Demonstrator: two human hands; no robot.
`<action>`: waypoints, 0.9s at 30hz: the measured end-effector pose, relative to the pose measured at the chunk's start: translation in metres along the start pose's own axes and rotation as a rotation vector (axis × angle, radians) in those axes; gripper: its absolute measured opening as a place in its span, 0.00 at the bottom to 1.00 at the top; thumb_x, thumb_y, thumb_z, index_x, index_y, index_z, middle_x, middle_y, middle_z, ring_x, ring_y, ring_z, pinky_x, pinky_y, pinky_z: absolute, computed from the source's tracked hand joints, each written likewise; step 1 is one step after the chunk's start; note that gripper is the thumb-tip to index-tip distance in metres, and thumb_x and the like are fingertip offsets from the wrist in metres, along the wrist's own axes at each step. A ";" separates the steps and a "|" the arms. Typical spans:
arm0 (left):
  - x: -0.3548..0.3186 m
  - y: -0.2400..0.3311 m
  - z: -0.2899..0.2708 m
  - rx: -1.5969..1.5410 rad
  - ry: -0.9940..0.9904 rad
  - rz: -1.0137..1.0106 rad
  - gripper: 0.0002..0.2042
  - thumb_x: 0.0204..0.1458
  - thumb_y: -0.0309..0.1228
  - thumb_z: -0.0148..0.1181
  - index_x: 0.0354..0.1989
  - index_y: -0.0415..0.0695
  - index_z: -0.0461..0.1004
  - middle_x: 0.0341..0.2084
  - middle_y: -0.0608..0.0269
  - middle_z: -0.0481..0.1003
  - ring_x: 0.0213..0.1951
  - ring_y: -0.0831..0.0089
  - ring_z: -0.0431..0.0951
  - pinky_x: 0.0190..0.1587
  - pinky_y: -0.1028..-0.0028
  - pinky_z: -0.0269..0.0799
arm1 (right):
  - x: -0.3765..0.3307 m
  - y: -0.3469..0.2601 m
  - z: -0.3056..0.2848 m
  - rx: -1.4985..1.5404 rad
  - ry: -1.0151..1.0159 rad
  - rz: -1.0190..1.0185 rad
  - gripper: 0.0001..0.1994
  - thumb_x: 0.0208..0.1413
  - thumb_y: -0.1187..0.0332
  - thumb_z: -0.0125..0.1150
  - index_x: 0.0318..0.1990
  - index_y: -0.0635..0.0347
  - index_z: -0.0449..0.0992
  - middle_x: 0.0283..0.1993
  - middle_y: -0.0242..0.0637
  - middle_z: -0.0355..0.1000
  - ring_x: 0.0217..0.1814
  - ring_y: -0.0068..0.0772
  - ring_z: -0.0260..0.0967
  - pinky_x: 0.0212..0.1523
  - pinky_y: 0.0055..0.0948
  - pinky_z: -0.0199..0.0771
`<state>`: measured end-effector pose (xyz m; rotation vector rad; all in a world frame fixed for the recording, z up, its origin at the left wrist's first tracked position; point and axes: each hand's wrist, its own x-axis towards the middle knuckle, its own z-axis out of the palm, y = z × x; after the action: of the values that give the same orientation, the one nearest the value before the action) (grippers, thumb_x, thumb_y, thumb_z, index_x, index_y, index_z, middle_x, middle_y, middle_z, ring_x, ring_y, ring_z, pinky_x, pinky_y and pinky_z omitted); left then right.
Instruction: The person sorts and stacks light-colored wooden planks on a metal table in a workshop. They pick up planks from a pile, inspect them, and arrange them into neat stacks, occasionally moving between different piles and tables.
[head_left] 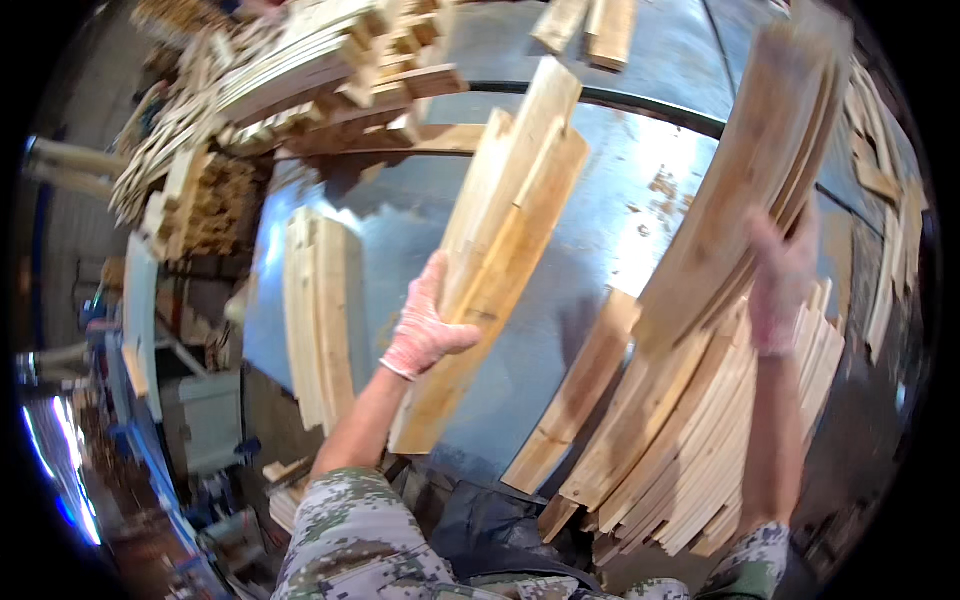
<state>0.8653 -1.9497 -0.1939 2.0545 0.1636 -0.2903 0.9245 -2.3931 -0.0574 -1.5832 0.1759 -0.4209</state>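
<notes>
Clearly, motion blur is softening the right hand (783,285) and the raised boards (740,170) beside it; their top end is running up near the dark rim. Some right fingertips are disappearing against the wood, and the left hand's (425,325) lower fingers are staying out of sight.

Around them, a loose row of pale planks (690,440) is spreading below the raised boards, which are covering its upper end. One separate plank (575,395) is lying to its left on the shiny metal table (520,390). A short bundle (320,320) is resting near the table's left edge, while a big timber pile (300,75) is crowding the upper left. Two pieces (610,35) are lying at the top, cut off by the picture's edge. Camouflage sleeves (350,530) are filling the bottom.

The middle boards (530,230) are lying slantwise on the table, directly under the left thumb, which is crossing their face; that thumb and the forefinger are spreading well apart, and whether the hand is gripping cannot be told. On the other side, the right thumb and fingers are closing around the right edge of the raised boards, which are tilting up and away, above the planks.
</notes>
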 end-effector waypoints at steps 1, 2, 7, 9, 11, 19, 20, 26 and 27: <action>-0.016 -0.004 -0.006 0.138 0.054 -0.056 0.65 0.29 0.36 0.83 0.83 0.49 0.52 0.69 0.49 0.64 0.71 0.53 0.65 0.74 0.59 0.64 | -0.025 0.022 0.005 -0.056 -0.038 0.083 0.38 0.57 0.65 0.76 0.72 0.64 0.64 0.58 0.39 0.76 0.58 0.33 0.76 0.64 0.33 0.77; -0.030 -0.005 -0.008 0.273 0.101 -0.111 0.64 0.29 0.36 0.83 0.83 0.51 0.53 0.68 0.49 0.65 0.69 0.52 0.67 0.73 0.59 0.67 | -0.054 0.035 0.026 -0.132 -0.017 0.135 0.38 0.57 0.65 0.75 0.72 0.65 0.64 0.56 0.37 0.75 0.56 0.34 0.76 0.62 0.34 0.78; -0.077 -0.046 -0.017 0.632 0.253 -0.318 0.65 0.27 0.44 0.83 0.82 0.55 0.53 0.63 0.45 0.65 0.66 0.44 0.69 0.71 0.53 0.67 | -0.186 0.108 0.133 -0.267 -0.210 0.471 0.29 0.54 0.70 0.72 0.63 0.63 0.69 0.48 0.42 0.79 0.47 0.34 0.78 0.52 0.36 0.82; -0.090 -0.058 -0.023 0.724 0.261 -0.432 0.66 0.29 0.46 0.83 0.83 0.56 0.50 0.65 0.44 0.63 0.66 0.43 0.68 0.71 0.52 0.67 | -0.230 0.134 0.171 -0.234 -0.208 0.600 0.27 0.53 0.70 0.72 0.60 0.61 0.69 0.47 0.44 0.79 0.46 0.37 0.79 0.51 0.38 0.81; -0.095 -0.076 -0.029 0.749 0.231 -0.509 0.65 0.33 0.49 0.82 0.83 0.56 0.48 0.68 0.43 0.60 0.68 0.42 0.66 0.72 0.52 0.65 | -0.255 0.130 0.208 -0.417 -0.266 0.681 0.35 0.52 0.65 0.73 0.67 0.60 0.65 0.55 0.52 0.79 0.53 0.50 0.81 0.57 0.44 0.80; -0.110 -0.128 -0.069 0.572 0.063 -0.337 0.60 0.45 0.57 0.76 0.84 0.53 0.45 0.77 0.36 0.51 0.73 0.34 0.59 0.75 0.48 0.59 | -0.306 0.142 0.323 -0.598 -0.480 0.655 0.51 0.54 0.55 0.75 0.81 0.62 0.52 0.69 0.60 0.71 0.69 0.57 0.73 0.69 0.45 0.73; -0.115 -0.136 -0.078 0.522 0.050 -0.303 0.57 0.48 0.56 0.74 0.83 0.48 0.49 0.75 0.34 0.57 0.73 0.36 0.62 0.75 0.49 0.60 | -0.321 0.169 0.324 -0.576 -0.411 0.601 0.49 0.56 0.54 0.74 0.80 0.63 0.54 0.68 0.60 0.72 0.68 0.57 0.73 0.68 0.46 0.73; -0.108 -0.176 -0.214 0.352 0.201 0.118 0.46 0.55 0.49 0.69 0.79 0.39 0.58 0.74 0.44 0.64 0.74 0.46 0.64 0.77 0.51 0.56 | -0.334 0.181 0.342 -0.376 -0.306 0.509 0.39 0.65 0.53 0.69 0.76 0.65 0.62 0.62 0.55 0.78 0.61 0.47 0.78 0.62 0.44 0.78; -0.104 -0.184 -0.243 0.328 0.325 0.073 0.46 0.55 0.49 0.69 0.79 0.38 0.58 0.75 0.44 0.64 0.75 0.45 0.63 0.78 0.52 0.55 | -0.337 0.184 0.339 -0.417 -0.323 0.560 0.38 0.65 0.53 0.69 0.75 0.66 0.63 0.61 0.53 0.79 0.60 0.44 0.78 0.60 0.43 0.78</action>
<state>0.7550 -1.6478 -0.2095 2.4190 0.2513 0.0706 0.7676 -1.9667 -0.2947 -1.8930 0.4651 0.3287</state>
